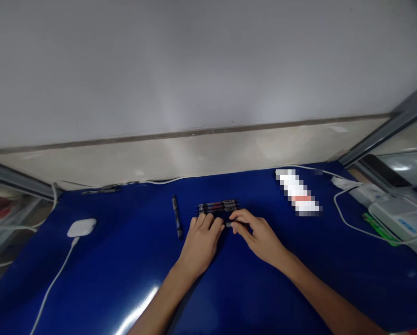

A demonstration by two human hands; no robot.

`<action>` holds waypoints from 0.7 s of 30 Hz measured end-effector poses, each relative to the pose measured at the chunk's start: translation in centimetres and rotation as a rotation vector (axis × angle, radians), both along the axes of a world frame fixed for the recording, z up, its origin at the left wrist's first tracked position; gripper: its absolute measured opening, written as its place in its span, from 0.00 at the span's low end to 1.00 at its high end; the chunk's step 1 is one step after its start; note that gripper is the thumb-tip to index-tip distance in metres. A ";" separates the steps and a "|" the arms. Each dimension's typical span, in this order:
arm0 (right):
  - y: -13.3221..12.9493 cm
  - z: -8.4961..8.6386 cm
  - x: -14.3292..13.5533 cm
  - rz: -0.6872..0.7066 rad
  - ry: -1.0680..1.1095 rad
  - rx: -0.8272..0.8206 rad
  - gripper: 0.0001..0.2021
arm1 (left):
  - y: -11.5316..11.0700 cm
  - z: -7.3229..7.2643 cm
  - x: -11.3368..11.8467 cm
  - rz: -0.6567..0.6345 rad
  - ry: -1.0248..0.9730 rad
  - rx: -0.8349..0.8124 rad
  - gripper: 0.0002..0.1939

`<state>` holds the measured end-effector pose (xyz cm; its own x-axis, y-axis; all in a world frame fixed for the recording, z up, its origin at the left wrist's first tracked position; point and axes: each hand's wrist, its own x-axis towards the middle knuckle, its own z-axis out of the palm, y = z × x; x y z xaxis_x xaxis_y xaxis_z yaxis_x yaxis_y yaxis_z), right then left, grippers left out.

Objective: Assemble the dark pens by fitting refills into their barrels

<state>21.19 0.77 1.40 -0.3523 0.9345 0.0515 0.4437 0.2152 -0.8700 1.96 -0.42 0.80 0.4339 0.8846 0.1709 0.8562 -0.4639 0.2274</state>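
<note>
My right hand (260,232) pinches a dark pen (229,224) between thumb and fingers, just above the blue tabletop. My left hand (202,237) lies palm down with its fingers curled, and its thumb and forefinger close on the other end of that pen; most of the pen is hidden by the hands. Right behind the fingers, several dark pens (218,205) lie side by side, some showing red. Another pen (177,217) rests apart on the left, pointing away from me.
White earbud case (82,227) with a cable sits at left. More pens (104,190) lie along the back edge. A blurred-out phone-shaped object (299,193) is at back right. White devices and a green pack (379,229) stand at far right, with a loose cable (348,225) beside them.
</note>
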 end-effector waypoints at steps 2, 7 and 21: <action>0.0 0.0 0.0 -0.017 -0.003 0.052 0.07 | 0.0 0.0 0.0 0.014 0.000 -0.012 0.13; 0.2 -0.1 0.1 0.002 0.009 0.080 0.06 | 0.1 -0.1 -0.2 0.033 0.001 -0.010 0.14; 0.4 -0.2 0.3 -0.024 0.068 0.313 0.03 | 0.2 0.3 -0.4 0.025 -0.121 -0.119 0.15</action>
